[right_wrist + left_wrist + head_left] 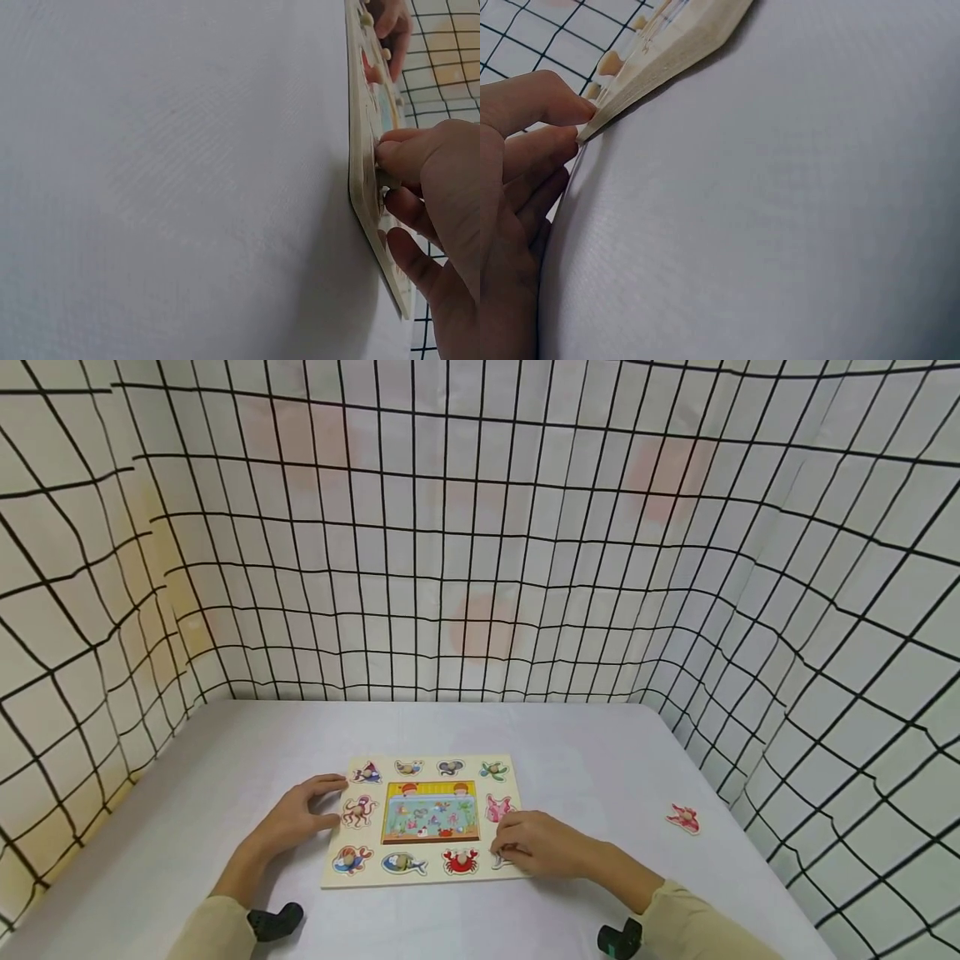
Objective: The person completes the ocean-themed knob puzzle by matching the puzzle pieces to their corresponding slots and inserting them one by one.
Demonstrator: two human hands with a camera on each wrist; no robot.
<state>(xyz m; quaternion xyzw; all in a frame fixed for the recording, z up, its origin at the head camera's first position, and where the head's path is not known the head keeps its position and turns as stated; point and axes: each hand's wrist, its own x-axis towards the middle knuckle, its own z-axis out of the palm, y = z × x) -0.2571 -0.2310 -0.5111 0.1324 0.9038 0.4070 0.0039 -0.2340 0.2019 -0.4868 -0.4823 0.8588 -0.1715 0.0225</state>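
Note:
A wooden knob puzzle board (356, 878) lies flat on the table, sea-animal pieces along its border and an aquarium picture in the middle. At its near right corner, my right hand (543, 845) pinches a small knobbed puzzle piece (501, 862), mostly covered by the fingers. The piece's wooden knob (387, 178) shows between thumb and fingers in the right wrist view. My left hand (292, 814) rests at the board's left side, its fingertips (581, 112) against the edge and thumb apart from the index finger. Near the right hand are a red crab piece (460, 861) and a pink shape (497, 807).
A loose red sea-animal piece (683, 818) lies on the white table (592, 760), well right of the board. Black grid netting (450, 543) over white cloth surrounds the table at the back and both sides.

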